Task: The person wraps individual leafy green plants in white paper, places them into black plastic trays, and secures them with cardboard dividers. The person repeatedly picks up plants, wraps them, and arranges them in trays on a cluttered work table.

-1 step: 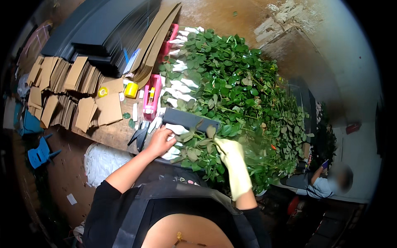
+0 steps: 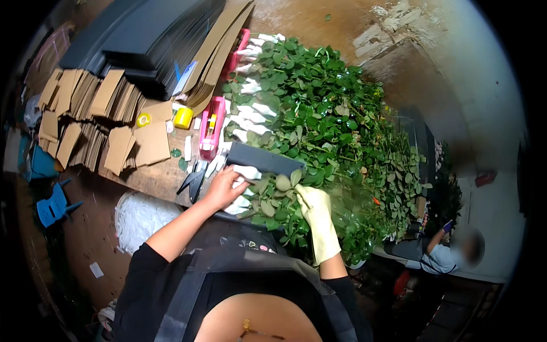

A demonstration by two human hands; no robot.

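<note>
My bare left hand (image 2: 226, 188) has its fingers curled at a flower bud in a white sleeve (image 2: 248, 172), near the front edge of the bench. The bud's leafy stem (image 2: 278, 192) runs right to my right hand (image 2: 315, 206), which wears a pale yellow glove. Its fingers are closed round the stem's lower part; the grip itself is partly hidden by leaves. Just beyond both hands lies a long dark grey block (image 2: 265, 158). More white-sleeved buds (image 2: 250, 117) line the left side of a large heap of green leafy stems (image 2: 336, 114). Black scissors (image 2: 195, 181) lie left of my left hand.
A pink tape dispenser (image 2: 212, 128), yellow tape roll (image 2: 183, 118) and stacked cardboard pieces (image 2: 117, 97) occupy the bench's left. Dark sheets (image 2: 137, 40) are piled behind. Below stands a container of white sleeves (image 2: 145, 222) beside a blue stool (image 2: 54, 206). Another person (image 2: 441, 251) is at far right.
The view has shifted slightly. Leaves on the stem between my hands have turned a little; both hands keep nearly the same place and hold.
</note>
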